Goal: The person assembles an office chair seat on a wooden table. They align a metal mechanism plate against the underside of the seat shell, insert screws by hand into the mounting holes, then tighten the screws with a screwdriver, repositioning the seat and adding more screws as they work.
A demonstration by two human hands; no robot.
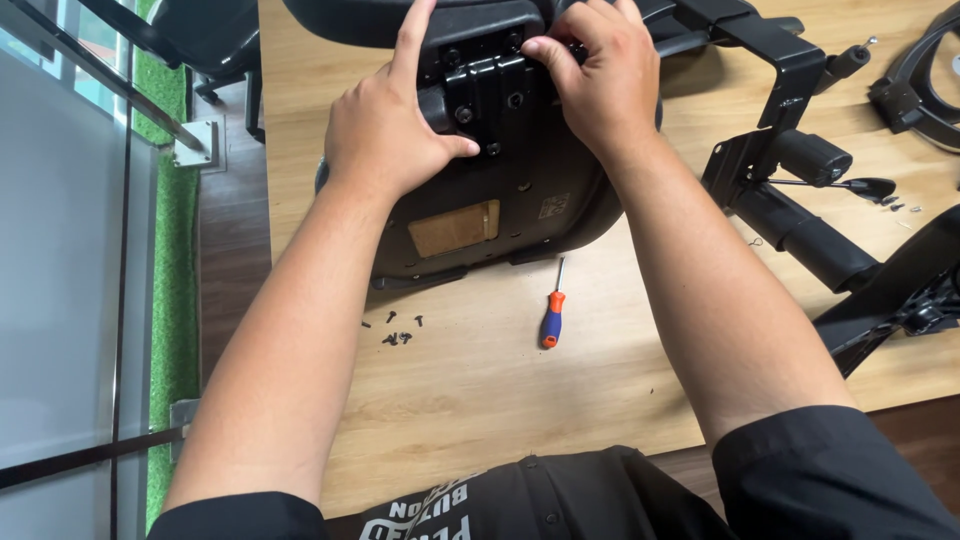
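Observation:
A black plastic chair seat [520, 200] lies upside down on a wooden table [480, 400]. A black metal bracket [490, 90] with several bolts sits on its underside. My left hand [385, 125] rests flat on the seat beside the bracket, index finger stretched up along its left edge, thumb touching its lower part. My right hand [600, 70] covers the bracket's upper right corner, fingertips pinched at a bolt there. What the fingers pinch is hidden.
A blue and orange screwdriver [552, 318] lies on the table in front of the seat. Several small black screws [398, 332] lie to its left. Black chair armrest and mechanism parts [810, 160] crowd the right side. A glass railing [70, 250] runs along the left.

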